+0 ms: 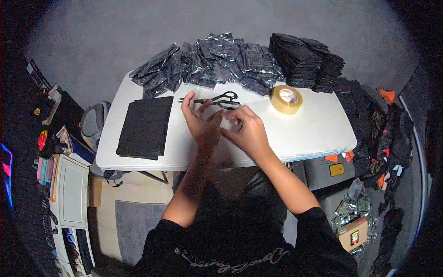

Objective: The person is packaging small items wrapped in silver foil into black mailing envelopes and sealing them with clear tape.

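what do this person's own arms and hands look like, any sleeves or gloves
Each grip is a bare human hand: the left hand and right hand show no gloves. The forearms are bare too, with no watch visible. Short, plain black sleeves belong to a black shirt with pale, script-like lettering.

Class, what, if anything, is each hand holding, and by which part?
It cannot be told: no held object shows clearly at the left hand or curled right hand. The scissors show just beyond.

You are apparently working in a packing workspace: plastic-wrapped packets [219, 62] are lining the tabletop's [318, 127] far edge.
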A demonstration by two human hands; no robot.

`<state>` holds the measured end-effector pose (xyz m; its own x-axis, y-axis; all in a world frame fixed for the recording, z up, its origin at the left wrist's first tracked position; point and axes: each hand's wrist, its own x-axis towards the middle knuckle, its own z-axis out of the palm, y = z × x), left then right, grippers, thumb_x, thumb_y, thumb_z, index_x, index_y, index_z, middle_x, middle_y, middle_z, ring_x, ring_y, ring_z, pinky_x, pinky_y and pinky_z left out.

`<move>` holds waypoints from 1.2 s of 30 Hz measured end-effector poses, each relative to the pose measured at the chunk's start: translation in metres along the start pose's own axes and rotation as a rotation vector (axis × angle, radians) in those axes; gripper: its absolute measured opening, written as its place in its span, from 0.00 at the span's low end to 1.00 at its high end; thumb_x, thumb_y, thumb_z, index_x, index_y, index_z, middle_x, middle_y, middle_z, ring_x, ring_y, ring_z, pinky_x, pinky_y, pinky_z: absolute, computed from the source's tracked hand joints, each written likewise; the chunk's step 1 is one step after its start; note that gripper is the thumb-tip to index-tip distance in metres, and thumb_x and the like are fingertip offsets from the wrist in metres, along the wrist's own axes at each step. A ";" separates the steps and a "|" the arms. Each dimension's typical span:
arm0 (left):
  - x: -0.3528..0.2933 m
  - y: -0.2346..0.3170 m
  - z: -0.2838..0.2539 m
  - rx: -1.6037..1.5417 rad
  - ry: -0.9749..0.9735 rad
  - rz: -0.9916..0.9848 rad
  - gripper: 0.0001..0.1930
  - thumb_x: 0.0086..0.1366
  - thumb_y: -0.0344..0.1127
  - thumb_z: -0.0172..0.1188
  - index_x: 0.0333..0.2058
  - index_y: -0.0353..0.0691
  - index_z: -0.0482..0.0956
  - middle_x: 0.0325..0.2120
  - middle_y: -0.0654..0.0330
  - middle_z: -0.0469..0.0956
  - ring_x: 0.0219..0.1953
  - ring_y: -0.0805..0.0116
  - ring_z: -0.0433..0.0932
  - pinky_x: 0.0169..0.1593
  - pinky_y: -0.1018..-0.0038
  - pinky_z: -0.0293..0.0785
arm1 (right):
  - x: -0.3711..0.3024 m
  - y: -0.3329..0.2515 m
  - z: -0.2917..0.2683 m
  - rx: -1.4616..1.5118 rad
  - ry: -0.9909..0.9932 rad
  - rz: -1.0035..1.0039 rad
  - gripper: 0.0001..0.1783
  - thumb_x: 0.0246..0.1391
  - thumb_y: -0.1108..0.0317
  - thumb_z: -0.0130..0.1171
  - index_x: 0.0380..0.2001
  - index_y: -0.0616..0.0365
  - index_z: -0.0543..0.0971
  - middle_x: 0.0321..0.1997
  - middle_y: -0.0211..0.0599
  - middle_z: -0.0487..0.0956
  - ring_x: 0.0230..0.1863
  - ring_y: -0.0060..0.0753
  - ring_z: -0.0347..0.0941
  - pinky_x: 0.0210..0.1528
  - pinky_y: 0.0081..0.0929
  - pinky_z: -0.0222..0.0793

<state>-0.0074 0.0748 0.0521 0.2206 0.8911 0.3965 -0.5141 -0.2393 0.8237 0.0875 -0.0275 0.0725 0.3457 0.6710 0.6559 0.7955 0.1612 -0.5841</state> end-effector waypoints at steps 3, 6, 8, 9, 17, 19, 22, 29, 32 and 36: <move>0.004 0.000 -0.004 0.013 0.012 -0.030 0.48 0.50 0.09 0.62 0.68 0.44 0.54 0.65 0.53 0.57 0.55 0.61 0.72 0.47 0.70 0.84 | 0.007 0.010 -0.013 0.029 -0.021 -0.013 0.12 0.45 0.69 0.77 0.25 0.59 0.80 0.30 0.36 0.80 0.29 0.30 0.76 0.33 0.27 0.72; 0.006 -0.004 -0.014 0.026 0.010 0.026 0.47 0.51 0.08 0.60 0.68 0.43 0.53 0.66 0.52 0.56 0.55 0.60 0.73 0.47 0.70 0.85 | 0.043 0.023 -0.026 0.009 -0.022 0.021 0.11 0.51 0.67 0.73 0.26 0.60 0.80 0.28 0.32 0.78 0.27 0.24 0.72 0.31 0.24 0.68; 0.003 -0.006 -0.020 0.141 0.025 0.108 0.48 0.49 0.13 0.69 0.67 0.43 0.56 0.65 0.52 0.59 0.59 0.53 0.72 0.53 0.60 0.83 | 0.071 0.039 -0.025 0.018 -0.163 0.094 0.10 0.54 0.68 0.70 0.29 0.62 0.81 0.28 0.33 0.79 0.28 0.23 0.73 0.33 0.24 0.69; 0.000 -0.008 -0.022 0.140 0.022 0.110 0.48 0.49 0.13 0.69 0.67 0.43 0.56 0.65 0.52 0.59 0.59 0.53 0.72 0.53 0.60 0.83 | 0.083 0.051 -0.021 0.015 -0.279 0.141 0.09 0.56 0.68 0.69 0.31 0.63 0.82 0.27 0.33 0.80 0.28 0.23 0.74 0.34 0.24 0.71; -0.008 -0.008 -0.037 0.137 0.020 0.044 0.45 0.54 0.09 0.60 0.68 0.43 0.52 0.70 0.50 0.52 0.61 0.54 0.71 0.51 0.68 0.85 | 0.132 0.136 0.042 -0.313 -0.819 -0.069 0.20 0.45 0.69 0.72 0.43 0.60 0.82 0.40 0.45 0.86 0.44 0.45 0.84 0.46 0.39 0.78; -0.006 -0.002 -0.042 0.004 0.033 -0.049 0.45 0.55 0.10 0.60 0.68 0.44 0.52 0.71 0.50 0.52 0.61 0.54 0.70 0.51 0.66 0.85 | 0.131 0.136 0.045 -0.410 -0.853 -0.056 0.25 0.41 0.69 0.74 0.46 0.56 0.81 0.39 0.45 0.86 0.44 0.47 0.83 0.47 0.40 0.78; -0.009 0.009 -0.043 -0.121 0.019 -0.118 0.44 0.57 0.13 0.61 0.68 0.44 0.52 0.70 0.50 0.52 0.62 0.55 0.69 0.52 0.65 0.86 | 0.132 0.136 0.049 -0.416 -0.824 -0.058 0.25 0.40 0.69 0.74 0.45 0.55 0.80 0.36 0.46 0.85 0.42 0.51 0.83 0.44 0.44 0.77; -0.008 0.001 -0.047 -0.122 0.009 -0.063 0.43 0.57 0.17 0.64 0.68 0.42 0.53 0.70 0.49 0.55 0.61 0.53 0.69 0.51 0.64 0.86 | 0.139 0.119 0.053 -0.426 -0.798 -0.135 0.24 0.41 0.71 0.72 0.44 0.54 0.75 0.31 0.45 0.83 0.40 0.56 0.81 0.43 0.49 0.74; -0.011 -0.007 -0.052 -0.011 -0.011 0.014 0.43 0.57 0.19 0.65 0.68 0.42 0.54 0.69 0.48 0.56 0.61 0.52 0.69 0.50 0.64 0.86 | 0.149 0.107 0.044 -0.406 -0.805 -0.121 0.23 0.41 0.72 0.71 0.43 0.51 0.77 0.37 0.46 0.84 0.43 0.57 0.82 0.44 0.50 0.76; -0.014 -0.007 -0.047 -0.100 -0.037 0.020 0.44 0.57 0.22 0.68 0.69 0.42 0.53 0.70 0.48 0.54 0.61 0.53 0.67 0.51 0.61 0.85 | 0.164 0.092 0.028 -0.533 -0.719 -0.291 0.19 0.47 0.72 0.71 0.43 0.48 0.79 0.35 0.39 0.85 0.42 0.52 0.82 0.49 0.47 0.72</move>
<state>-0.0453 0.0821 0.0215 0.2391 0.8713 0.4286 -0.5981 -0.2156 0.7718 0.2031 0.1178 0.1132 -0.1509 0.9711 0.1848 0.9868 0.1592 -0.0310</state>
